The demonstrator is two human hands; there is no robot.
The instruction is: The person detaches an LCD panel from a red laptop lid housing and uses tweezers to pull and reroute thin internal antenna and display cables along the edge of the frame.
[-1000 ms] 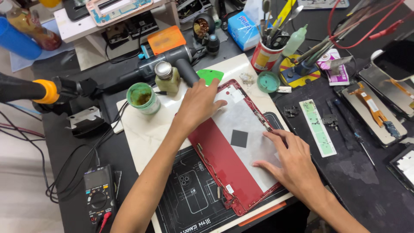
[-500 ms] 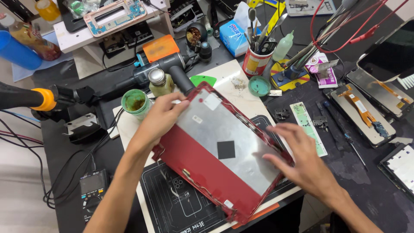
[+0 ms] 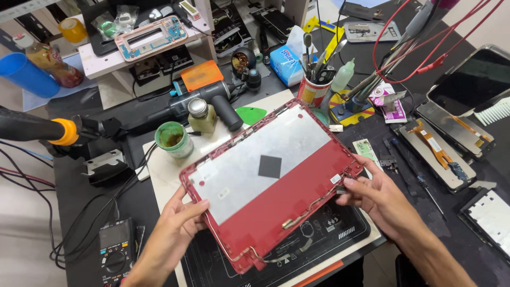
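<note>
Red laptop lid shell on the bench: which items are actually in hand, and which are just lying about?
In hand:
- red plastic laptop lid shell with silver metal lining
- left hand, gripping its left edge
- right hand, at its right edge

Lying about:
- black printed work mat
- green-stained round pot
- black multimeter
- red-and-white tool cup
- blue plastic cup

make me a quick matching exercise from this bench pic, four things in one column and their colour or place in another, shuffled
Things:
1. laptop lid
2. plastic cup
3. multimeter
4. pick

Descriptions:
A. blue, far left edge
B. green, flat on the mat beyond the lid
C. red, held at both ends by the left hand and right hand
D. dark, near left of the bench

Pairs: 1-C, 2-A, 3-D, 4-B
</note>
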